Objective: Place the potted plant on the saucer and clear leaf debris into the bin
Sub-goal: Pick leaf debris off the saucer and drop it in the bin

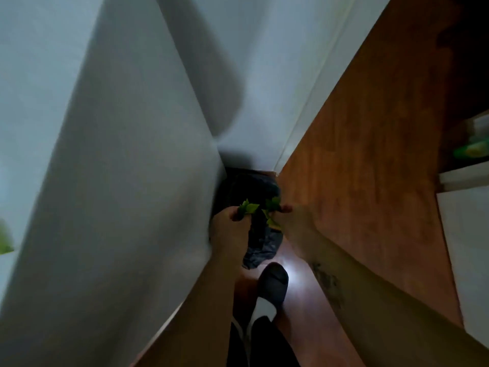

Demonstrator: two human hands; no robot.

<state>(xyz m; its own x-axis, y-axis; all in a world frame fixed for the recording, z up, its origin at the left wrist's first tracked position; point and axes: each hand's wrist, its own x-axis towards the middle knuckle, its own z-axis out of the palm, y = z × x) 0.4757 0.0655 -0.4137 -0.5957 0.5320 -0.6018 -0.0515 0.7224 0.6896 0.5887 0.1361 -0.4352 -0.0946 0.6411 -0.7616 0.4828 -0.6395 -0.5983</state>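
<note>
Both of my hands reach down into a narrow gap over a dark bin [254, 186] lined with a black bag. My left hand [229, 223] is closed on a few green leaves [248, 207]. My right hand [291, 218] also grips green leaf pieces [272, 221], some hanging below the fingers. The two hands are close together, right above the bin's opening. At the far left edge a blurred bit of green foliage [5, 238] shows; the pot and saucer are out of view.
A white cabinet or appliance side [105, 181] walls the gap on the left, a brown wooden panel [365, 168] on the right. A white wall [277, 62] is behind. My foot in a dark sock [272, 284] stands on the wooden floor below the bin.
</note>
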